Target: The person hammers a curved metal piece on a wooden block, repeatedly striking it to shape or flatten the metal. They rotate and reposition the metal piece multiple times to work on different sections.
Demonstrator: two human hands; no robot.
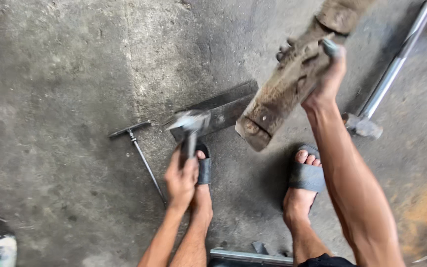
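Floor: stained grey concrete floor lay under me.
T-tool: a thin dark metal T-handled rod lay at my left.
Plate: a flat dark steel plate.
Pipe: a long silvery tube, far right.

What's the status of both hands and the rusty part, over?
Left hand gripping a hammer, head blurred. Right hand holding the rusty metal bar up off the floor. Dark flat plate lies on the concrete below; T-handle tool beside it.
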